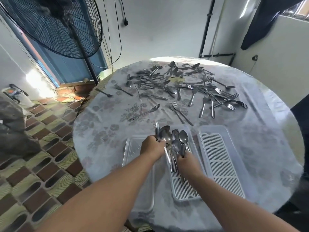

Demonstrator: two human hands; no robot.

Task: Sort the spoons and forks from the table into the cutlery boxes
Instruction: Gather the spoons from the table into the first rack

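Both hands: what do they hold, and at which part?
The left hand grips a bunch of spoons by the handles. The right hand grips a second bunch of spoons, also by the handles; bowls point away.

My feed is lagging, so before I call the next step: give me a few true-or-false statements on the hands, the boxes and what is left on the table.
1. Both hands hold spoons. True: the left hand and the right hand each grip a bunch of spoons.
2. The hands are over the middle cutlery box. True.
3. The right cutlery box is full of forks. False: only its slatted insert shows.
4. The table has been cleared. False: a pile of forks and spoons remains at the far side.
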